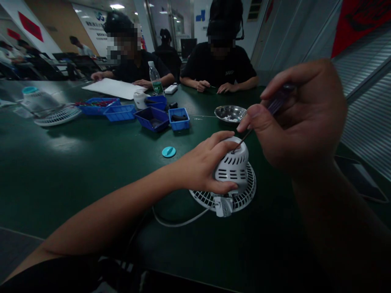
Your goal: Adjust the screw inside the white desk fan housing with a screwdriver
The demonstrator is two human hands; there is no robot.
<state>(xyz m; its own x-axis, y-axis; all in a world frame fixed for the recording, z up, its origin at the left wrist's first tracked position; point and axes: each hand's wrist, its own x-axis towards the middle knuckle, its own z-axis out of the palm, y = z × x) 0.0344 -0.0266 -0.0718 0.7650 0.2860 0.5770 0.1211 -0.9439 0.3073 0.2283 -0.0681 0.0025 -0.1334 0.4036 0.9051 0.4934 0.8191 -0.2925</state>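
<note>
- One bare left hand is half open, fingers spread and thumb low, clasping the slotted housing of a white plastic fan, grille-down on the dark green bench.
- The right hand is closed around a purple-handled screwdriver, its thin metal shaft slanting to a recess near the housing's top.
- Screw work seems in hand, tightening or loosening unclear; it calls for a seated tip and steady housing.
- Beyond lie a turquoise round knob, shiny steel bowl and blue plastic bins.
- Two people sit farthest.
</note>
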